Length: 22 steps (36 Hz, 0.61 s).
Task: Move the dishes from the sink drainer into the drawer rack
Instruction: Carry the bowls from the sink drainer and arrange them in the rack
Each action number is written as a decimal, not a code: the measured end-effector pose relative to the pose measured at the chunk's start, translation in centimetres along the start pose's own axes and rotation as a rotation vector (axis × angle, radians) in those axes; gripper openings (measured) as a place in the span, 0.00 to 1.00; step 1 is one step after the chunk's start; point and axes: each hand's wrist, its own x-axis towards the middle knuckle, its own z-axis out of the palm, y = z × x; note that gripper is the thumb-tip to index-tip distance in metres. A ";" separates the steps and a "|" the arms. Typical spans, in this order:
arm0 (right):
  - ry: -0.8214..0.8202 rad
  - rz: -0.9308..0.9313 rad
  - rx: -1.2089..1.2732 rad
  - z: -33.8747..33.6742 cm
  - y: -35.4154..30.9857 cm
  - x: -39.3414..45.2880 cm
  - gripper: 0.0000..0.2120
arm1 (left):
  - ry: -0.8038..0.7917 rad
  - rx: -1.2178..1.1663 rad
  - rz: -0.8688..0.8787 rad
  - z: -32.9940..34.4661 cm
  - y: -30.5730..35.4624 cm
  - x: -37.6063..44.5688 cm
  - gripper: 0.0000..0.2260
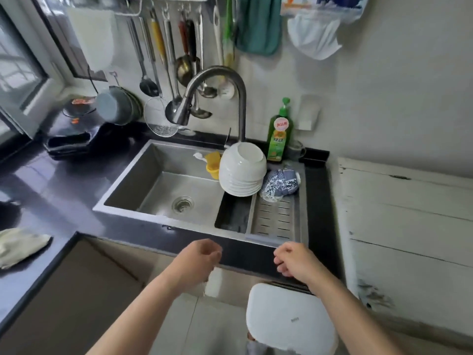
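Note:
A stack of white bowls (242,170) lies upside down and tilted at the back of the steel sink drainer (275,219). Right beside it lie blue-and-white patterned bowls (280,184), also overturned. My left hand (202,254) hovers in front of the counter's edge with its fingers loosely curled, holding nothing. My right hand (294,260) hangs at the same height just below the drainer, fingers loosely curled and empty. Both hands are well short of the dishes. No drawer rack shows.
The sink basin (176,190) holds a yellow cup (213,163). A curved faucet (217,96) arches over it; a green soap bottle (280,134) stands behind the drainer. Utensils hang on the wall. A white stool (289,319) stands below my right hand.

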 end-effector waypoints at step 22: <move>0.178 -0.245 -0.383 -4.7 -9.3 24.6 0.08 | 0.158 -0.087 -0.248 1.6 5.7 11.3 0.06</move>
